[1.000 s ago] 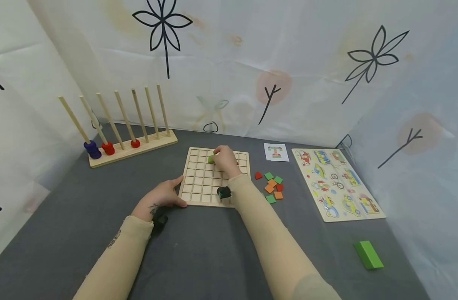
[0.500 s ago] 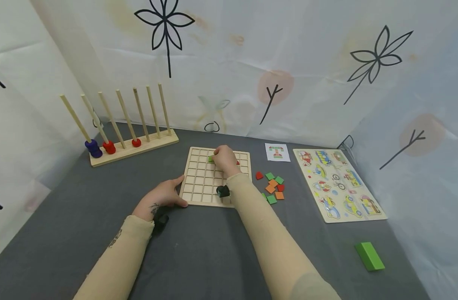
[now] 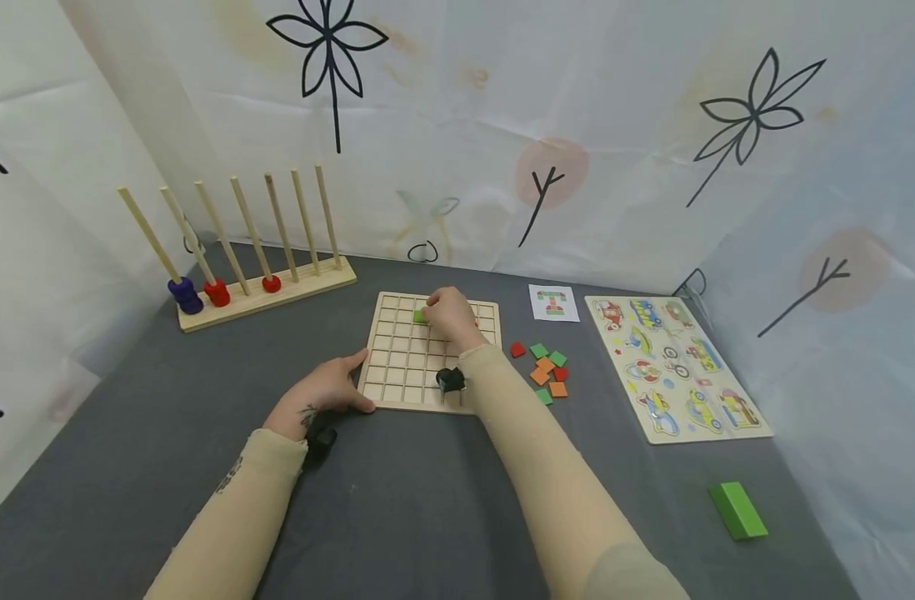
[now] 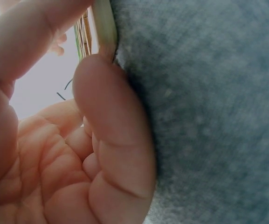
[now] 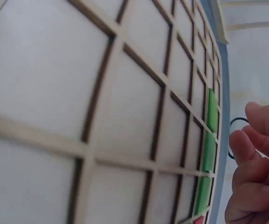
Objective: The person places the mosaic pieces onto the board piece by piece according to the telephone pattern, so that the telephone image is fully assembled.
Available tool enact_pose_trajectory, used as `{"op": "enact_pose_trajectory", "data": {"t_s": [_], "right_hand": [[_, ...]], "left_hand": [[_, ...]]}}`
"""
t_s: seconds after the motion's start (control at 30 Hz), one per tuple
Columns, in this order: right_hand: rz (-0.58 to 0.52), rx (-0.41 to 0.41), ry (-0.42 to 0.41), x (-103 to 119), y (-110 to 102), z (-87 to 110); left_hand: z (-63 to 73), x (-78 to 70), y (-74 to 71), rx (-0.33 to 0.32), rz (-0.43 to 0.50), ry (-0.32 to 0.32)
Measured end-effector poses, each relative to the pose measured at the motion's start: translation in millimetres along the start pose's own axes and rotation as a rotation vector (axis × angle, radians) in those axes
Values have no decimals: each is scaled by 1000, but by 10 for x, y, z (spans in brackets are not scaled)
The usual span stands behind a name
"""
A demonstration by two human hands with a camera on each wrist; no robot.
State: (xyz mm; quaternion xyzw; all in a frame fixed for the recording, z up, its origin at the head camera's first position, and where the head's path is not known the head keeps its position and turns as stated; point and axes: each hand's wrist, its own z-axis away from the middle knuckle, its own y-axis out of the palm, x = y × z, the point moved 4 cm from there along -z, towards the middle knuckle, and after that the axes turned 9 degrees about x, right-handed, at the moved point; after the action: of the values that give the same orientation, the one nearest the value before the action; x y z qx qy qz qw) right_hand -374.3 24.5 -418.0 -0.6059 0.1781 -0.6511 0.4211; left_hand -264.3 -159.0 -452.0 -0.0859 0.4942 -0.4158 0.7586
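A wooden grid board [image 3: 393, 358] lies on the grey table. My left hand [image 3: 322, 392] grips its near left corner, thumb at the front edge and fingers along the left side; in the left wrist view the thumb [image 4: 111, 102] presses the board's edge [image 4: 104, 28]. My right hand [image 3: 452, 315] is over the far part of the board, fingers bent, fingertips right beside a green tile [image 3: 419, 317]. In the right wrist view several green tiles [image 5: 209, 151] sit in a row of cells with a red tile [image 5: 198, 220]. I cannot tell whether the right fingertips hold a tile.
Loose green, orange and red tiles [image 3: 540, 375] lie right of the board. Behind them is a pattern card [image 3: 543, 315]. A picture puzzle board [image 3: 671, 367] and a green block [image 3: 738, 510] are farther right; a wooden peg stand [image 3: 307, 287] with rings is back left.
Both hands stay nearly in place; the right wrist and forearm shift slightly to the right. The board and the loose tiles look unmoved.
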Motion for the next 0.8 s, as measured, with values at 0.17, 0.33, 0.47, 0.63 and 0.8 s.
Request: {"op": "enact_pose_trajectory", "data": {"t_s": [0.17, 0.33, 0.47, 0.63, 0.8], "right_hand": [[-111, -30, -49, -96, -187, 59], [-130, -54, -59, -323, -416, 134], [-67, -63, -45, -523, -604, 223], [6, -55, 16, -746, -773, 364], [62, -14, 62, -916, -832, 510]], "left_hand": [[14, -18, -9, -7, 1, -2], [13, -26, 5, -4, -4, -2], [3, -19, 6, -1, -3, -1], [50, -38, -8, 9, 9, 11], [58, -40, -6, 12, 9, 7]]}}
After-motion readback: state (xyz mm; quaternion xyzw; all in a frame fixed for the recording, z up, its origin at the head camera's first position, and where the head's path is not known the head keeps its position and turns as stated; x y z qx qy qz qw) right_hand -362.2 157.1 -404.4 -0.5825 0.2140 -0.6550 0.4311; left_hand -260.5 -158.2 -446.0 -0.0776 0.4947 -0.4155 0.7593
